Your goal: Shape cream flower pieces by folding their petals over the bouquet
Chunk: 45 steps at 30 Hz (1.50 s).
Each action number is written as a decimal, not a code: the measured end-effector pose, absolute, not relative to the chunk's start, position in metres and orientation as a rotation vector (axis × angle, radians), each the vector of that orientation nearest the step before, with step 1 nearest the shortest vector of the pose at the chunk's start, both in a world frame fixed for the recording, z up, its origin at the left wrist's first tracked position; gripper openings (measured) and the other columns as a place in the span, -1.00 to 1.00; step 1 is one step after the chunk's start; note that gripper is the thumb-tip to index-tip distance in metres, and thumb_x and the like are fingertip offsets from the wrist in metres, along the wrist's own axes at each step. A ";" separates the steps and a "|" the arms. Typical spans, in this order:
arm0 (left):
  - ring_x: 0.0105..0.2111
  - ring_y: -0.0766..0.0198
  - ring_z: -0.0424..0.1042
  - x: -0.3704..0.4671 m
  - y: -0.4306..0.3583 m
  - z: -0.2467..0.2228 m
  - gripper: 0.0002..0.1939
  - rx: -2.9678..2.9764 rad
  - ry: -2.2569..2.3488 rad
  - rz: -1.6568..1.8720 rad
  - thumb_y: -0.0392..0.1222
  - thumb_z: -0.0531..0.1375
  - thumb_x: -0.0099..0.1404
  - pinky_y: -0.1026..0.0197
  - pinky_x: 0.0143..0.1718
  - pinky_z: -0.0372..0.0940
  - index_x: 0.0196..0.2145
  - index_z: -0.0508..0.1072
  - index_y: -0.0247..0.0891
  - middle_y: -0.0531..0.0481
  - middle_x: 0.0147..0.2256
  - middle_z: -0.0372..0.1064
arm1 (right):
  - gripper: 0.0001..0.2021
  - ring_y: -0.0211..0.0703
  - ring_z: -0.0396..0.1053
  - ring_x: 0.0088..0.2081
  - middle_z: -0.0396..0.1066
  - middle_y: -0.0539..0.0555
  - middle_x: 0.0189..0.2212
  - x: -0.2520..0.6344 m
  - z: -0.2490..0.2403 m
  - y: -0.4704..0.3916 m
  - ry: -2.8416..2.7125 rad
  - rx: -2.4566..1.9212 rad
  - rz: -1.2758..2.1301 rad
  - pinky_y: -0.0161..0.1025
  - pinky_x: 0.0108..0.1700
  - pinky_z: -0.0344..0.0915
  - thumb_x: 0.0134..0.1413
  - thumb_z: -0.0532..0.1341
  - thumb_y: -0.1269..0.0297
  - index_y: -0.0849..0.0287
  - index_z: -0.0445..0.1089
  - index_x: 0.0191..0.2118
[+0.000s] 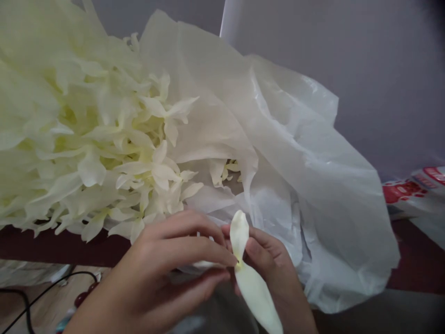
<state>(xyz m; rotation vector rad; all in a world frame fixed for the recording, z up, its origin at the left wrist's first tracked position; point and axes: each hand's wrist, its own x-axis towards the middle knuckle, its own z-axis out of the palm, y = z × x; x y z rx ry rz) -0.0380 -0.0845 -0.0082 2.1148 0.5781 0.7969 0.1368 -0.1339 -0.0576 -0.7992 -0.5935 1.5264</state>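
A pale white fabric-like flower petal piece (259, 297) has two long lobes joined at a narrow yellowish middle with a small dark hole. My right hand (278, 273) grips it from behind, the thumb beside the upper lobe. My left hand (177, 260) comes from the left with its fingers curled; the index fingertip touches the narrow middle, and the thumb tip sits just below. Whatever lies behind the petal between my hands is hidden. Left of them, a large mass of similar white artificial flowers (160, 171) is heaped up close to my left hand.
A crumpled translucent white plastic bag (327, 185) spreads behind and right of my hands, with a few flower parts (229, 169) showing in its folds. A red and white printed package (406, 190) lies at the right. A black cable (52, 287) runs at the lower left.
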 end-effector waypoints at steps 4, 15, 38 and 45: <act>-0.16 0.48 0.53 -0.039 -0.087 -0.006 -0.74 2.106 0.653 0.738 -0.36 0.31 0.34 0.54 -0.08 0.36 -0.09 0.56 -0.02 0.17 -0.15 0.52 | -0.77 -0.44 0.15 -0.68 0.49 -0.03 -0.61 0.138 -0.055 -0.132 -0.607 -0.801 1.552 -0.47 -0.62 0.19 -0.01 0.49 0.00 0.00 0.72 -0.29; -0.25 0.31 0.62 -0.034 -0.075 -0.011 -0.85 1.579 0.675 0.779 -0.37 0.43 0.20 0.42 -0.20 0.48 -0.34 0.71 -0.11 0.03 -0.31 0.65 | -0.69 -0.36 0.21 -0.67 0.49 -0.04 -0.59 0.147 -0.061 -0.137 -0.787 -0.998 1.409 -0.40 -0.63 0.17 0.08 0.41 -0.11 -0.03 0.70 -0.20; -0.24 0.35 0.48 -0.029 -0.086 -0.019 -0.87 1.981 0.712 1.028 -0.36 0.18 0.43 0.35 -0.19 0.36 -0.22 0.40 -0.13 0.07 -0.28 0.46 | -0.79 -0.16 0.60 -0.36 0.66 0.00 -0.27 0.141 -0.064 -0.141 -0.656 -0.977 1.301 -0.30 -0.33 0.57 -0.02 0.52 0.20 -0.06 0.66 -0.20; -0.24 0.34 0.52 -0.017 -0.090 -0.016 -0.79 1.626 0.854 0.907 -0.20 0.26 0.38 0.42 -0.28 0.41 -0.38 0.30 -0.18 0.07 -0.29 0.52 | -0.68 -0.14 0.59 -0.19 0.61 0.00 -0.19 0.135 -0.074 -0.141 -0.953 -1.026 0.837 -0.28 -0.16 0.56 0.14 0.35 0.46 -0.14 0.62 -0.08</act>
